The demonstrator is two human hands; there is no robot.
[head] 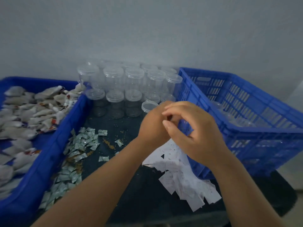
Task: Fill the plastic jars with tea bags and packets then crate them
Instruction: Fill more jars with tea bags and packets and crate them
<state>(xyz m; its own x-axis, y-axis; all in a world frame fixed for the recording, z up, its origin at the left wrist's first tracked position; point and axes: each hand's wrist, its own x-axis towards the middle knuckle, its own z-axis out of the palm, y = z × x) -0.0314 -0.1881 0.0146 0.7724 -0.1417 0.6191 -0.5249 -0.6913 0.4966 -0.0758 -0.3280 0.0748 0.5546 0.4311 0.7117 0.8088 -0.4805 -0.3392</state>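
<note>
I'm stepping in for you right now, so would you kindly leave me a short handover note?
Left hand and right hand meet above the table; whether they hold anything is hidden.
Tea bags fill the left bin; packets and paper slips lie on the table; lidded jars stand stacked at the back.
Done: some clear jars seem to lie in the crate.
Left: the stacked jars look empty; fill and crate them.

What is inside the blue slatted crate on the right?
Inside the blue crate, a few clear jars show near its bottom. Their count and contents cannot be told: the crate's near wall and the right hand cover part of the inside.
</note>
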